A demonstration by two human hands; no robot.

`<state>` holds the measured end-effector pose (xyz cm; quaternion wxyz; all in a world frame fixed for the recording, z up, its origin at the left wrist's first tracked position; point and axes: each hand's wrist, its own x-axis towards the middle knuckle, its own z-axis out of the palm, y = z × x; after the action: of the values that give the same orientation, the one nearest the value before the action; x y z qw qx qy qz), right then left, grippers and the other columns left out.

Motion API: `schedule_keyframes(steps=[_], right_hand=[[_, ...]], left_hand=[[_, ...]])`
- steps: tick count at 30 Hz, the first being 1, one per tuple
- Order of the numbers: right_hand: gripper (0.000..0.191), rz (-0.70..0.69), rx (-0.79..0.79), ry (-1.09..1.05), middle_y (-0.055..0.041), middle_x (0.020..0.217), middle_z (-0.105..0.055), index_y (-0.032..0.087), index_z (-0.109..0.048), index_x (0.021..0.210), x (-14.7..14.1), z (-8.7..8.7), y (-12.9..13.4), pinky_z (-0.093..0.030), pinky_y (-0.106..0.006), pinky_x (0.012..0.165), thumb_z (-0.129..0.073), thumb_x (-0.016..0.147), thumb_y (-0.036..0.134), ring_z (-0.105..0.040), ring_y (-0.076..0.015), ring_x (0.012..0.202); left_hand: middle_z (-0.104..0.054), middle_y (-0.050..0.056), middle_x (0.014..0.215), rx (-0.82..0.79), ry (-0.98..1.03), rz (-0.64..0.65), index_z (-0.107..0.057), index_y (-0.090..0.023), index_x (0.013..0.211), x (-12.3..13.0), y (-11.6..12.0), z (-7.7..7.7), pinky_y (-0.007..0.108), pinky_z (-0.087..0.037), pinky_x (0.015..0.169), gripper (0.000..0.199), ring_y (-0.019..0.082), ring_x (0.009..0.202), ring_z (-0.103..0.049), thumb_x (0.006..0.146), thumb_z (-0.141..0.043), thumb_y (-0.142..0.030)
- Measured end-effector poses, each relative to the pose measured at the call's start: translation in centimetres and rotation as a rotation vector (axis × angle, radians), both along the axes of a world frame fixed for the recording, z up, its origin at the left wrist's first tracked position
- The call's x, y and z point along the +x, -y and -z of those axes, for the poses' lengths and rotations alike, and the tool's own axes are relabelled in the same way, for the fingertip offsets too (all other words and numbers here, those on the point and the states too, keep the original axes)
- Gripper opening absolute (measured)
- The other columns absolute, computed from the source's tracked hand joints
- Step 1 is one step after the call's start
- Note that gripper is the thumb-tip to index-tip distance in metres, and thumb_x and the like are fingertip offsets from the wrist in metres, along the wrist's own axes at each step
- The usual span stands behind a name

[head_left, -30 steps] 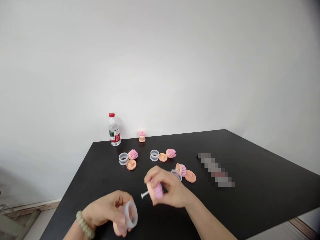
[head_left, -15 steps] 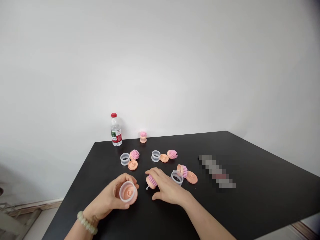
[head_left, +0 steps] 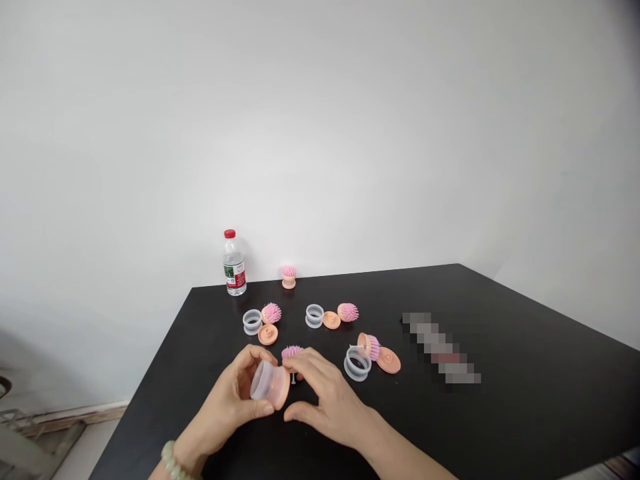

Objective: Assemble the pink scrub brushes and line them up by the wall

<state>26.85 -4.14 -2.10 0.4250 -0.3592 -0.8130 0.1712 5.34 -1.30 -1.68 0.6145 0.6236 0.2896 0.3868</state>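
My left hand (head_left: pixel 237 393) is wrapped round a translucent waisted ring (head_left: pixel 269 381) that has a peach round cap (head_left: pixel 283 392) on its right end. The ring is tilted, its open end facing up and left. My right hand (head_left: pixel 327 393) is beside the cap, thumb and fingers spread apart. Its fingertips are close to the cap's upper edge; whether they touch it I cannot tell. Just behind those fingers is a pink-bristled brush head (head_left: pixel 291 351), partly hidden, with a thin pale stem (head_left: pixel 293 380) pointing down.
Farther back on the black table (head_left: pixel 200 347) are translucent rings (head_left: pixel 253 322), peach caps (head_left: pixel 268 334) and pink brush heads (head_left: pixel 349 312) in groups. A whole brush (head_left: pixel 289 277) and a water bottle (head_left: pixel 235 267) stand near the wall. A blurred-out strip (head_left: pixel 443 347) lies right.
My left hand has turned the ring and cap from facing up to lying sideways, cap rightward. My right hand has moved up to the cap. The loose brush head has shifted, its stem now pointing down.
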Motion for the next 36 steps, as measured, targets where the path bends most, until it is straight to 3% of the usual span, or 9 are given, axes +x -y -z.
schedule_keyframes(steps=[3,6,9,13,16,18,23,28,36], right_hand=[[0.047,0.009,-0.115,-0.031,-0.0104,0.100,-0.069,0.018,-0.062,0.118,-0.6,0.4,0.2,-0.058,-0.038,0.077,-0.068,0.087,0.053,-0.065,-0.0235,0.085],[0.032,-0.025,-0.265,-0.139,-0.0036,0.092,-0.068,0.021,-0.064,0.109,-0.9,0.6,0.4,-0.058,-0.030,0.069,-0.075,0.082,0.034,-0.066,-0.0182,0.078],[0.033,0.005,-0.325,-0.192,0.0010,0.086,-0.067,0.022,-0.062,0.098,-1.2,0.5,0.6,-0.058,-0.028,0.070,-0.078,0.070,0.019,-0.067,-0.0165,0.075],[0.037,0.072,-0.092,-0.053,-0.0034,0.095,-0.067,0.022,-0.057,0.099,-1.1,0.1,1.0,-0.058,-0.036,0.078,-0.076,0.068,0.016,-0.067,-0.0215,0.086],[0.033,0.028,0.229,0.047,-0.0100,0.103,-0.063,0.020,-0.054,0.108,-0.1,-0.5,1.0,-0.056,-0.038,0.081,-0.063,0.078,0.009,-0.063,-0.0241,0.095],[0.035,0.041,0.299,0.056,-0.0110,0.108,-0.061,0.021,-0.053,0.113,1.0,-0.9,0.9,-0.055,-0.038,0.084,-0.054,0.082,0.004,-0.061,-0.0237,0.102],[0.045,0.273,-0.064,0.015,-0.0055,0.122,-0.056,0.027,-0.049,0.115,4.4,-2.1,0.6,-0.050,-0.040,0.094,-0.053,0.078,0.003,-0.058,-0.0224,0.113],[0.039,0.279,-0.349,0.336,-0.0005,0.109,-0.058,0.026,-0.054,0.101,6.1,-3.0,-0.6,-0.046,-0.036,0.090,-0.051,0.072,0.000,-0.060,-0.0193,0.100],[0.025,0.296,-0.475,0.561,-0.0015,0.087,-0.059,0.019,-0.050,0.067,3.4,-2.4,-2.7,-0.039,-0.027,0.067,-0.067,0.064,0.000,-0.060,-0.0195,0.084]], left_hand=[[-0.058,0.000,0.093,0.055,-0.020,-0.020,-0.056,-0.023,0.097,0.4,-0.1,0.6,0.028,-0.042,0.073,0.050,0.018,0.085,-0.053,0.062,-0.088,-0.037],[-0.058,-0.001,0.086,0.102,-0.079,-0.063,-0.055,-0.022,0.092,0.4,-0.4,1.4,0.026,-0.040,0.065,0.053,0.017,0.078,-0.052,0.056,-0.091,-0.036],[-0.059,-0.003,0.080,0.080,-0.112,-0.088,-0.055,-0.020,0.086,0.6,-0.4,1.5,0.024,-0.037,0.061,0.053,0.014,0.071,-0.049,0.052,-0.092,-0.035],[-0.056,-0.004,0.073,-0.037,-0.050,-0.099,-0.054,-0.019,0.079,1.4,0.0,0.9,0.022,-0.036,0.061,0.053,0.011,0.067,-0.045,0.051,-0.092,-0.043],[-0.051,-0.005,0.069,-0.130,0.016,-0.141,-0.050,-0.020,0.075,1.3,0.0,0.9,0.024,-0.039,0.060,0.052,0.011,0.064,-0.044,0.061,-0.082,-0.058],[-0.049,-0.005,0.068,-0.157,0.037,-0.183,-0.047,-0.021,0.074,0.8,-0.5,1.1,0.025,-0.041,0.059,0.050,0.012,0.063,-0.045,0.067,-0.077,-0.060],[-0.058,-0.003,0.080,0.092,-0.286,-0.318,-0.057,-0.021,0.090,-0.2,-1.8,1.7,0.028,-0.044,0.070,0.028,0.015,0.075,-0.054,0.072,-0.077,-0.030],[-0.061,0.006,0.113,0.338,-0.564,-0.368,-0.061,-0.023,0.112,-0.2,-2.2,2.7,0.039,-0.047,0.089,0.039,0.025,0.101,-0.061,0.073,-0.063,-0.017],[-0.057,0.010,0.115,0.381,-0.695,-0.337,-0.061,-0.021,0.123,0.6,-1.9,3.3,0.041,-0.051,0.084,0.049,0.026,0.092,-0.062,0.075,-0.056,-0.019]])
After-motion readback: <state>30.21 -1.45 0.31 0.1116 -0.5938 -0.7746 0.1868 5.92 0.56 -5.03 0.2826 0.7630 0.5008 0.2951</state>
